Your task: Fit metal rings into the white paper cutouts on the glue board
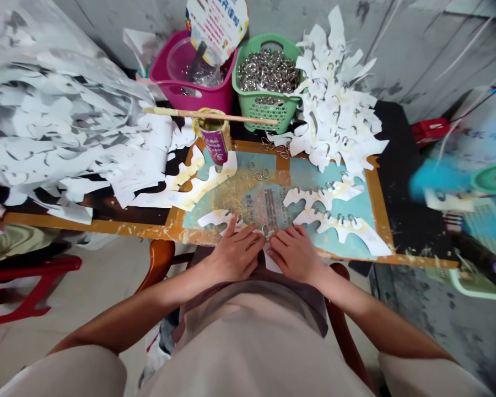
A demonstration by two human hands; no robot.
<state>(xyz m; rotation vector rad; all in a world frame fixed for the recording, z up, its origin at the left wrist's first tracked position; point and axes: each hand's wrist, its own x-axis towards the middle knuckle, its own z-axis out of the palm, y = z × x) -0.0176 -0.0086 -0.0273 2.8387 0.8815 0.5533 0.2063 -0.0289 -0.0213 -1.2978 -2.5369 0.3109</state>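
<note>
Green basket (268, 113) holds metal rings (268, 69); left hand (233, 256), right hand (295, 255) lie flat, grip empty.

A can (215, 142) stands on the board (379, 212), behind it a basket (264, 112) seemingly holding rings (268, 71), paper stack (334, 116) right of that

A scuffed grey wall (417, 49) is seen behind the table (400, 182); a red stool (28, 275) is set on the pale floor (86, 309).
</note>
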